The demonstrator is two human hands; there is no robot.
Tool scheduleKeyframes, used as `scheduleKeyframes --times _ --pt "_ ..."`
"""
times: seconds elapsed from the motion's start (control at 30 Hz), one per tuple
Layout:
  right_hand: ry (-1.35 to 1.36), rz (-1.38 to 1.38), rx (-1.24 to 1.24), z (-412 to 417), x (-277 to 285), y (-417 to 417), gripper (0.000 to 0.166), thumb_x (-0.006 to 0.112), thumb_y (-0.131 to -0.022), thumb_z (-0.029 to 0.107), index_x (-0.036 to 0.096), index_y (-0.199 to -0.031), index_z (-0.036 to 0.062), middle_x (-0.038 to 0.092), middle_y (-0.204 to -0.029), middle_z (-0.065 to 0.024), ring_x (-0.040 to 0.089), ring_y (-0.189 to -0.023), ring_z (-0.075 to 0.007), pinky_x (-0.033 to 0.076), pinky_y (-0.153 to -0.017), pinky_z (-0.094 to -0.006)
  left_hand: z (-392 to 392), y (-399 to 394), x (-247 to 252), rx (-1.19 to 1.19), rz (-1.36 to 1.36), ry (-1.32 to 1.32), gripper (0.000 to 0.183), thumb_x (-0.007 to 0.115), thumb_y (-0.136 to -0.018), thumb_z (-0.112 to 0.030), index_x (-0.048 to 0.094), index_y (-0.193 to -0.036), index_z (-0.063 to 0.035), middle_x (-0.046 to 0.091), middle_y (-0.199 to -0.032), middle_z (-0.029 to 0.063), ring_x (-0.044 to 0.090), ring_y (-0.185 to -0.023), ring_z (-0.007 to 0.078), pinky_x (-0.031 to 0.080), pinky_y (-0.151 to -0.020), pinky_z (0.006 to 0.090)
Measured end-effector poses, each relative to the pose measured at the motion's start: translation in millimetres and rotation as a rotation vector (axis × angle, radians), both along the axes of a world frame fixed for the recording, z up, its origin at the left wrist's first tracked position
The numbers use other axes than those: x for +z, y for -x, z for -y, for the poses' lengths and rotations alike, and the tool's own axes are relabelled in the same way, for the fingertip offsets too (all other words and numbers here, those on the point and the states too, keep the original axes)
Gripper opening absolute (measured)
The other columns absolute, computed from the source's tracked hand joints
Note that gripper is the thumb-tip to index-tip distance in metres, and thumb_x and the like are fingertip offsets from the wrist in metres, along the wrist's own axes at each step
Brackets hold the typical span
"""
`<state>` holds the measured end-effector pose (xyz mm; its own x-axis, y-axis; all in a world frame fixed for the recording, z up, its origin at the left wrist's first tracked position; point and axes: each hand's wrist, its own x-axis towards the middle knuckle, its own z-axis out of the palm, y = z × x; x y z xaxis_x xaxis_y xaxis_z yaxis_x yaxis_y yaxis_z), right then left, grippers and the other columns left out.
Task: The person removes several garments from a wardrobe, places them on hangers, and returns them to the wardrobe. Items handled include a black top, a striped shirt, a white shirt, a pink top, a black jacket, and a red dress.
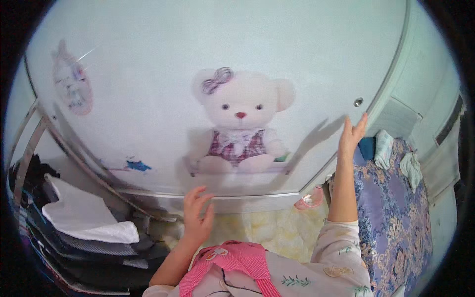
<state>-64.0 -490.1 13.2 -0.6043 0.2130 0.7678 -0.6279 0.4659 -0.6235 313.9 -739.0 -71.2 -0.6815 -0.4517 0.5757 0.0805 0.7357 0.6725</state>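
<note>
A wide white door panel (pixel 148 92) fills the view before me, printed with a seated teddy bear (pixel 241 100) in a plaid outfit. My right hand (pixel 351 135) is raised at the panel's right edge, fingers spread and holding nothing. Just above its fingertips sits a small round metal lock (pixel 358 102). Whether that hand touches the edge I cannot tell. Low in front of my body, my left hand (pixel 198 217) hangs in the air with its fingers loosely apart and nothing in them. A pink apron (pixel 237 260) covers my chest.
At the left, dark folded clothes and a white cloth (pixel 89 211) lie beside a metal frame (pixel 28 152). A bed with a purple patterned cover (pixel 389 208) stands at the right, small cloths (pixel 410 170) on it. Near the panel's foot is a pink item (pixel 311 198) on the yellowish floor (pixel 259 230).
</note>
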Motion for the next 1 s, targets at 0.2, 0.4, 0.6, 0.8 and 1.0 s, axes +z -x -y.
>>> scheduleKeyframes --times 0.2,0.4,0.6,0.8,1.0 --pt "-0.086 -0.060 0.073 -10.4 -3.7 46.4 0.068 0.057 -0.088 0.022 0.021 -0.140 -0.0007 0.031 -0.139 -0.0203 0.026 -0.129 -0.0317 0.020 -0.107 -0.0413 -42.4 64.4 -4.1 -0.140 0.059 -0.108 0.024 0.058 -0.078 -0.002 0.061 -0.101 -0.0046 0.052 -0.120 0.0152 0.048 -0.111 0.0303 0.037 -0.094 0.0387" --pt "0.097 -0.146 0.190 -8.7 5.3 65.1 0.060 0.056 -0.081 0.003 0.036 -0.137 0.0026 0.050 -0.125 -0.0116 0.048 -0.106 -0.0198 0.039 -0.086 -0.0306 -56.6 97.2 -24.0 -0.102 0.029 -0.170 0.022 0.059 -0.077 -0.002 0.062 -0.099 -0.0051 0.055 -0.116 0.0137 0.052 -0.106 0.0288 0.040 -0.092 0.0371" --pt "0.432 -0.035 0.554 22.3 6.7 46.7 0.059 0.053 -0.080 -0.003 0.036 -0.137 0.0010 0.047 -0.129 -0.0093 0.048 -0.097 -0.0126 0.041 -0.085 -0.0246 -73.6 144.9 -37.5 -0.129 0.090 -0.125 0.021 0.058 -0.078 0.000 0.062 -0.098 -0.0052 0.057 -0.113 0.0118 0.054 -0.103 0.0267 0.042 -0.090 0.0359" --pt "0.126 -0.035 0.809 93.5 4.0 -20.4 0.075 0.054 -0.069 -0.006 0.029 -0.139 -0.0006 0.046 -0.130 -0.0158 0.056 -0.096 -0.0187 0.044 -0.080 -0.0288 -103.0 198.1 -19.2 -0.328 0.039 -0.137 0.022 0.058 -0.077 0.001 0.061 -0.099 -0.0033 0.058 -0.109 0.0144 0.053 -0.103 0.0312 0.041 -0.090 0.0377" --pt "-0.049 -0.017 1.181 178.3 15.1 -79.5 0.076 0.055 -0.072 -0.003 0.022 -0.140 -0.0013 0.032 -0.138 -0.0277 0.062 -0.093 -0.0294 0.049 -0.079 -0.0328 -90.7 212.6 -51.0 -0.391 0.088 -0.275 0.034 0.061 -0.078 -0.003 0.053 -0.111 -0.0012 0.057 -0.109 0.0109 0.053 -0.104 0.0235 0.042 -0.090 0.0357"
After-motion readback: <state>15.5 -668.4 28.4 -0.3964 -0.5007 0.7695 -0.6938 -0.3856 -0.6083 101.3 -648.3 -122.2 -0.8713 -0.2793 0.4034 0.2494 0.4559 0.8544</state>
